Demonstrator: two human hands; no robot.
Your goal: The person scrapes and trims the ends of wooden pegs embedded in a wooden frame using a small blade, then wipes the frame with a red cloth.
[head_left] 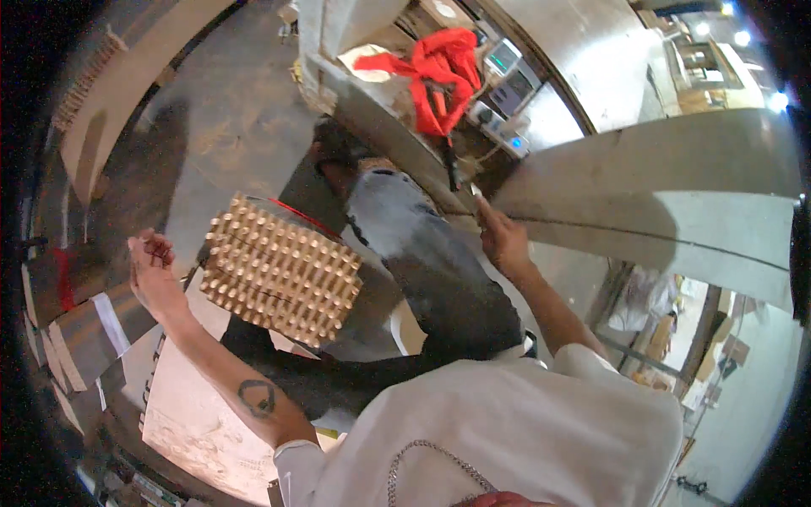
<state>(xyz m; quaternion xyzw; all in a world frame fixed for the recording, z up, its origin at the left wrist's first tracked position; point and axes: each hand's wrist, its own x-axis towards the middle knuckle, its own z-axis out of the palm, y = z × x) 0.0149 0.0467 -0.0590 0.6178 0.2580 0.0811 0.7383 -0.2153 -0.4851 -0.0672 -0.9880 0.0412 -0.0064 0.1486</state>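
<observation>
Left grip: half open, fingers loosely curled, nothing seen in it; just left of the peg block, apart from it. Right grip: closed around a small pale-tipped thing, well right of the block; type too small to tell. Looks like a pinch, likely for control of the tip.

Big to small: grey metal beam, far right of the block. Dark trousers, right of and below the block; it sits low by the legs, presumably for easy reach by either side. Can't tell what carries it. Red cloth, bunched beyond the block to its right, probably parked there out of the way. Lit screen, right of the cloth, farther from the block. Smallest: pale-tipped thing, right of the block.
</observation>
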